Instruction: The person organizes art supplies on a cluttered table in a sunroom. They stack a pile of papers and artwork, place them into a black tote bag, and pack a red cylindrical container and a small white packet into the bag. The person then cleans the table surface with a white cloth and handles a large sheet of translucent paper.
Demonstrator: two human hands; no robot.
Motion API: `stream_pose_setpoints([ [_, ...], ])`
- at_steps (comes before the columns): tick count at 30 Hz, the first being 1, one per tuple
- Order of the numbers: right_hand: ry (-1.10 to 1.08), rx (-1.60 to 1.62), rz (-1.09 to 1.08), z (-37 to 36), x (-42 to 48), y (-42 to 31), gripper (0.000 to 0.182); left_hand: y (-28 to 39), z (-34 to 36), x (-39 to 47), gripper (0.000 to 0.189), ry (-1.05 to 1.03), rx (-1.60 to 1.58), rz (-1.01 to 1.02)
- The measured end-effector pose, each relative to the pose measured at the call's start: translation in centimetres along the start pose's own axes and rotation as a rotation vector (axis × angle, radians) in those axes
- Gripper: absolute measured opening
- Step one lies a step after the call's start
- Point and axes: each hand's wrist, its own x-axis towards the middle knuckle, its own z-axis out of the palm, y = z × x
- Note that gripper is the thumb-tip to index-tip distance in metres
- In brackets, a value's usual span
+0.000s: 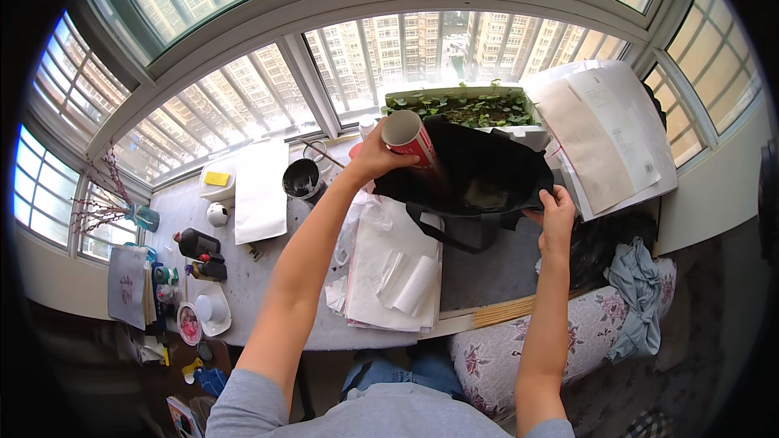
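Note:
A red cardboard tube (pixel 415 145) with a pale open top is gripped near its rim by my left hand (pixel 382 155). Its lower end goes into the mouth of a black fabric bag (pixel 481 158) with strap handles. My right hand (pixel 556 214) pinches the bag's right edge between thumb and fingers. Something pale lies deep inside the bag, too dark to make out. Just below the bag sits a stack of white paper (pixel 389 225), with a folded or rolled white sheet (pixel 411 286) on top.
Behind the bag stands a planter with green seedlings (pixel 481 106). Large paper envelopes (pixel 602 134) lean at the right. To the left are a black ink pot (pixel 302 179), a white sheet (pixel 261 191) and dark bottles (pixel 199 244). A floral-covered roll (pixel 535 340) lies along the front right.

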Motion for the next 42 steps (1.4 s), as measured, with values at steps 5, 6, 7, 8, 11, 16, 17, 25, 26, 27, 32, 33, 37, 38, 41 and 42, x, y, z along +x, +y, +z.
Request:
stream_pose_setpoints([
  [5,-0.108,-0.017,0.119,1.1,5.1,-2.3,0.01,3.0,-1.8,2.9,0.074,-0.094,0.148,-0.018],
  [6,-0.119,-0.041,0.159,1.5,6.2,-2.2,0.011,3.4,-1.6,3.3,0.074,-0.098,0.188,-0.039],
  [7,-0.127,-0.062,0.19,1.7,7.1,-2.3,0.011,3.1,-1.2,3.6,0.073,-0.103,0.226,-0.044],
  [8,-0.144,-0.143,0.209,1.5,8.1,-1.1,0.012,2.3,-0.6,3.7,0.072,-0.109,0.263,-0.049],
  [11,-0.178,-0.268,0.182,2.8,9.2,-0.7,0.012,-1.7,-0.1,4.5,0.077,-0.048,0.176,-0.073],
  [16,-0.26,-0.262,0.154,3.8,7.8,-2.4,0.011,-1.8,-0.7,4.9,0.079,0.086,-0.075,-0.126],
  [17,-0.264,-0.207,0.171,4.4,7.3,-2.7,0.011,-1.2,-1.6,5.0,0.075,0.12,-0.052,-0.152],
  [25,-0.115,-0.226,0.242,0.5,10.5,0.7,0.016,-4.1,2.7,7.2,0.076,0.116,0.161,-0.016],
  [26,-0.088,-0.283,0.162,0.4,10.3,0.4,0.022,-4.1,2.9,7.3,0.077,0.154,0.22,-0.025],
  [27,-0.064,-0.335,0.084,0.8,9.6,-0.3,0.029,-4.0,3.0,7.3,0.078,0.192,0.285,-0.034],
  [32,0.017,-0.526,-0.347,-0.4,7.9,0.5,0.054,-4.0,2.6,6.3,0.087,0.316,0.354,-0.032],
  [33,0.028,-0.602,-0.416,0.0,6.7,-0.2,0.054,-3.4,2.5,5.9,0.088,0.339,0.381,-0.032],
  [37,0.065,-0.739,-0.694,1.9,2.4,-2.1,0.051,-1.8,2.5,3.9,0.092,0.456,0.459,0.05],
  [38,0.071,-0.767,-0.742,2.6,1.4,-2.5,0.044,-2.0,2.3,3.3,0.093,0.496,0.473,0.088],
  [41,0.102,-0.748,-0.874,3.4,-1.7,-2.8,0.038,0.1,1.6,-0.4,0.087,0.533,0.072,-0.011],
  [42,0.099,-0.7,-0.915,3.7,-3.2,-2.9,0.032,-0.9,0.7,-2.4,0.08,0.567,0.135,0.096],
])
